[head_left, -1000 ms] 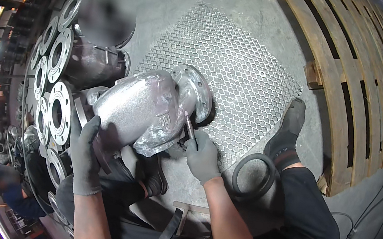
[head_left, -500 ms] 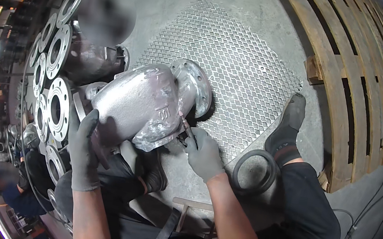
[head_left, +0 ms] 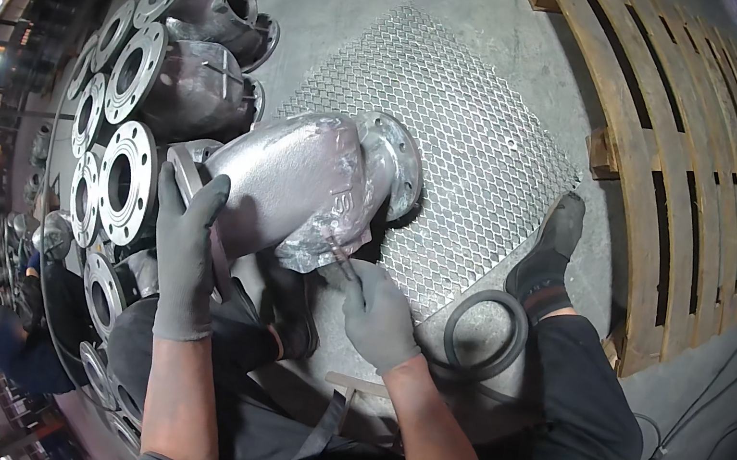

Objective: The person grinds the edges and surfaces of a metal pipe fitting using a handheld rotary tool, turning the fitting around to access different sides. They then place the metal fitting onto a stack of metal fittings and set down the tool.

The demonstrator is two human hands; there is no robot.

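A large grey flanged metal casting [head_left: 284, 182], like a valve body, lies tilted before me at the edge of a mesh sheet. My left hand [head_left: 190, 249] is closed on the rim of its near-left flange, the thumb and fingers on either side. In my right hand [head_left: 381, 320] is a slim, pen-like metal tool [head_left: 343, 262], pinched between thumb and fingers. Its tip meets or nearly meets the pale, smeared lower edge of the casting; contact is too small to tell. Another round flange [head_left: 395, 168] forms the casting's far end.
Several similar flanged castings [head_left: 202, 90] crowd the left. The expanded-metal mesh [head_left: 460, 148] lies on the concrete floor, with a wooden pallet [head_left: 673, 213] at right. A black ring [head_left: 457, 342] lies by my right foot. Cables [head_left: 692, 450] run at lower right. Another person [head_left: 17, 347] is at far left.
The tool's tip has shifted down and left along the casting's lower edge. My left hand keeps hold of the flange. The whole view has shifted slightly.
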